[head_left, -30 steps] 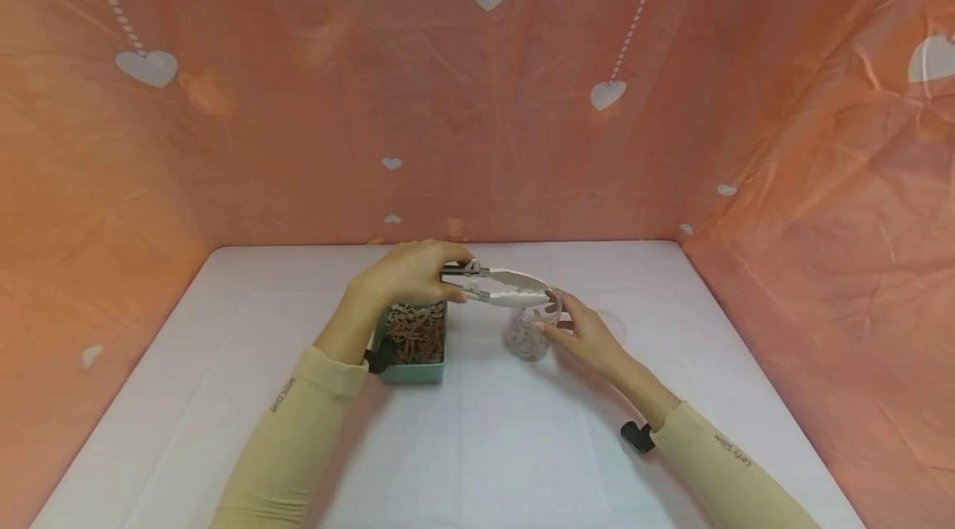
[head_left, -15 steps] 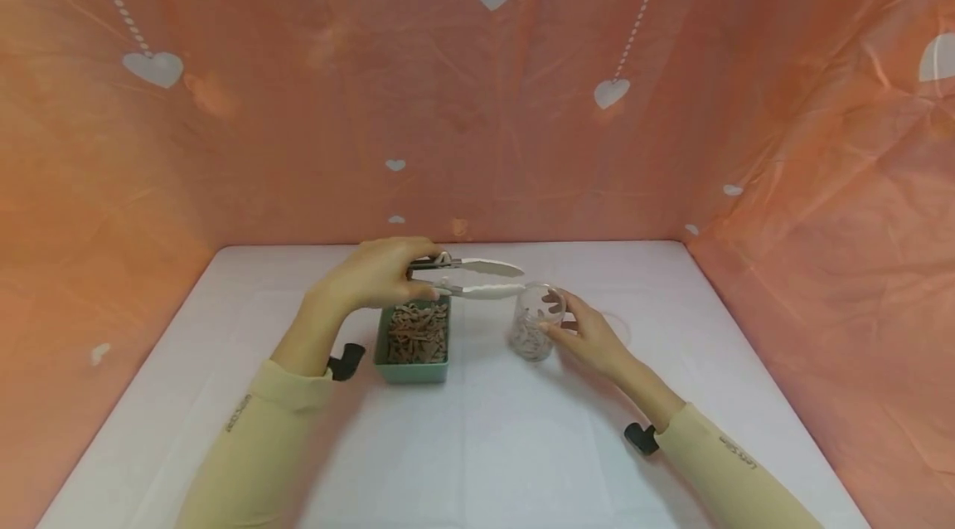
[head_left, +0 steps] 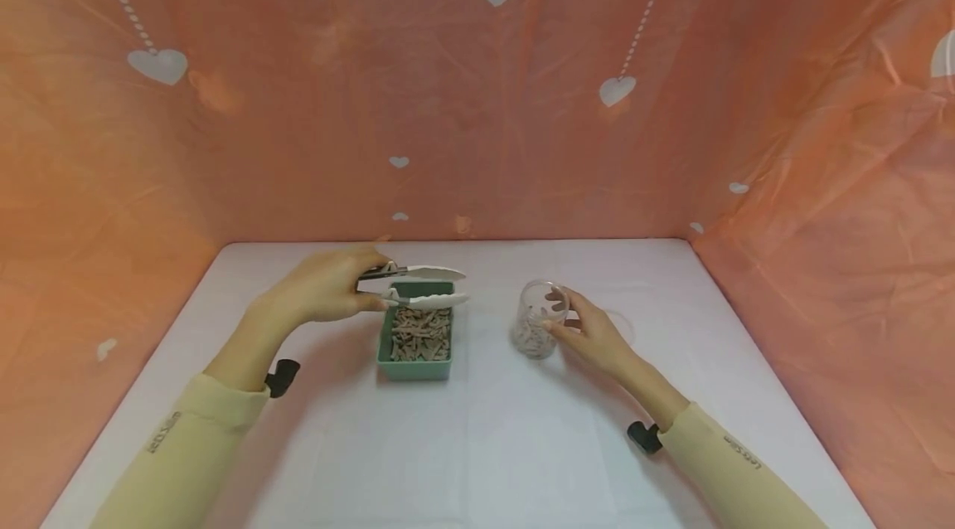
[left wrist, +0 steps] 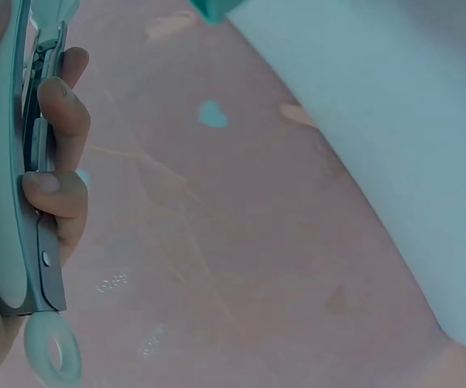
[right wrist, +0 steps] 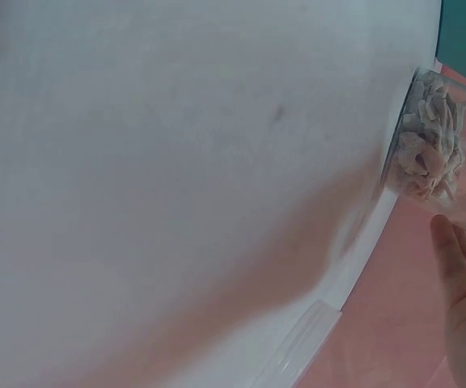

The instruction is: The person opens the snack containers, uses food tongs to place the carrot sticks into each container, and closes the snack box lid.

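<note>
My left hand (head_left: 321, 287) grips a pair of tongs (head_left: 434, 302), whose two white tips stand apart over the far part of a green rectangular container (head_left: 414, 371). In the left wrist view, fingers curl round the tongs' handles, and a ring (left wrist: 52, 349) sticks out at the handle end. Brownish dried strips (head_left: 421, 337) fill much of the container. To its right, my right hand (head_left: 597, 340) holds a clear jar (head_left: 534, 328) by its side, upright on the table. Similar pale strips (right wrist: 431, 141) lie in the lower part of the jar. Nothing shows between the tongs' tips.
A clear round lid (head_left: 625, 327) lies on the table behind my right hand, its edge also showing in the right wrist view. The table (head_left: 462, 446) has a white cover. Orange sheeting (head_left: 477, 139) with pale hearts encloses its back and sides.
My left hand has carried the tongs leftward from the jar's mouth to above the green container. Their tips are spread throughout. My right hand and the jar hold nearly still.
</note>
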A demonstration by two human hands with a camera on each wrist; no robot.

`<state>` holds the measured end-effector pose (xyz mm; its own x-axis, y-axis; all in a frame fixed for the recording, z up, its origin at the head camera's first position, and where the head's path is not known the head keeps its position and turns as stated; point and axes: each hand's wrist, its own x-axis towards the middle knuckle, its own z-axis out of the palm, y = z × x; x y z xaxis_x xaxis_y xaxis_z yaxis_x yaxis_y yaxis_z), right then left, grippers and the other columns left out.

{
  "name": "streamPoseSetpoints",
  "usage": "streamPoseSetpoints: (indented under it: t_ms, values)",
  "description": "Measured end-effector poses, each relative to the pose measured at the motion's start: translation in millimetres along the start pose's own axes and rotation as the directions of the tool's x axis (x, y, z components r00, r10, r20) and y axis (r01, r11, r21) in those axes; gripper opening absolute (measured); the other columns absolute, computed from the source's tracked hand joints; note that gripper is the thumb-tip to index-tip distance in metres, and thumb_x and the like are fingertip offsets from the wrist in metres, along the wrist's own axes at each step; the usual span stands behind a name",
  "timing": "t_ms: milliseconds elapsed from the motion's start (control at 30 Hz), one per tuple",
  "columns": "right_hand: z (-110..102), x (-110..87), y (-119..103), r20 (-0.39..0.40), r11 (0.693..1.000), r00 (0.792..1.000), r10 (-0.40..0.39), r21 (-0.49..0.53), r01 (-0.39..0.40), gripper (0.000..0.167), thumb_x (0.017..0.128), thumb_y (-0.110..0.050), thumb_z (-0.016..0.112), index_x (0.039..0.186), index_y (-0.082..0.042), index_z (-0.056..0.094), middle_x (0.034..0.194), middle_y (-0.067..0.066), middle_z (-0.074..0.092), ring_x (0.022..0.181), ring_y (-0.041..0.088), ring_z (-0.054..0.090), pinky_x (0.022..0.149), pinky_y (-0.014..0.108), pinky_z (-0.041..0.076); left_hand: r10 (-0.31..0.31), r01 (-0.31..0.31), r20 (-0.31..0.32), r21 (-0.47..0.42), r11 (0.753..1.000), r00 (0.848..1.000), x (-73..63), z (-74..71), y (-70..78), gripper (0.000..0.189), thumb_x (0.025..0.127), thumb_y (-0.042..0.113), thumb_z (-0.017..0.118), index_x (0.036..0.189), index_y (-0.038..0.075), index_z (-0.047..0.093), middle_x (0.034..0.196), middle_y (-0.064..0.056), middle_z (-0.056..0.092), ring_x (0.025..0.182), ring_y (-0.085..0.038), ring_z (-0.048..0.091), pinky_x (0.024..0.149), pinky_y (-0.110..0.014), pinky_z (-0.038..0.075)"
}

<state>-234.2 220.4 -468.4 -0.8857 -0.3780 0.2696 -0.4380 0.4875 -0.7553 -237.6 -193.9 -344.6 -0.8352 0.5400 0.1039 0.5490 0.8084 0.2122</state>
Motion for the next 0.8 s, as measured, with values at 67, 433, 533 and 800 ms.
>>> streamPoseSetpoints:
  t_ms: [67, 433, 533, 800]
  values:
    - [0.0, 0.0, 0.6, -0.001, 1.000, 1.000, -0.003, 0.002, 0.003, 0.061, 0.101, -0.016, 0.069, 0.153, 0.003, 0.043, 0.140, 0.026, 0.059, 0.129, 0.044, 0.058, 0.100, 0.048, 0.053, -0.009, 0.009, 0.012, 0.018, 1.000, 1.000, -3.0, 1.0, -3.0, 0.054, 0.086, 0.030, 0.084, 0.132, 0.008, 0.068, 0.139, -0.012, 0.065, 0.117, -0.035, 0.067, 0.098, -0.058, 0.050]
    - [0.2, -0.1, 1.3, -0.003, 1.000, 1.000, -0.003, 0.012, 0.003, 0.059, 0.101, -0.015, 0.069, 0.151, 0.005, 0.044, 0.140, 0.026, 0.059, 0.129, 0.043, 0.059, 0.101, 0.047, 0.053, -0.009, 0.002, 0.096, 0.069, 0.998, 0.995, -9.6, 1.4, -11.2, 0.054, 0.085, 0.033, 0.084, 0.131, 0.008, 0.068, 0.126, -0.005, 0.069, 0.113, -0.031, 0.069, 0.090, -0.059, 0.052]
    - [-0.3, 0.0, 0.5, 0.000, 1.000, 1.000, -0.002, 0.012, 0.002, 0.060, 0.101, -0.016, 0.069, 0.150, 0.006, 0.044, 0.140, 0.025, 0.059, 0.129, 0.042, 0.059, 0.101, 0.047, 0.053, -0.016, 0.008, 0.120, 0.069, 0.998, 0.993, -9.5, 2.1, -11.8, 0.051, 0.084, 0.031, 0.084, 0.128, 0.010, 0.069, 0.122, -0.002, 0.070, 0.109, -0.029, 0.069, 0.088, -0.058, 0.053]
    - [0.1, 0.7, 2.2, 0.004, 1.000, 1.000, 0.004, 0.005, -0.004, 0.060, 0.101, -0.016, 0.070, 0.150, 0.007, 0.044, 0.140, 0.025, 0.059, 0.129, 0.042, 0.059, 0.101, 0.048, 0.053, -0.025, 0.015, 0.211, 0.051, 0.999, 0.977, -4.9, 12.5, -13.3, 0.061, 0.081, 0.031, 0.084, 0.134, 0.007, 0.066, 0.133, -0.009, 0.067, 0.120, -0.035, 0.066, 0.095, -0.061, 0.051]
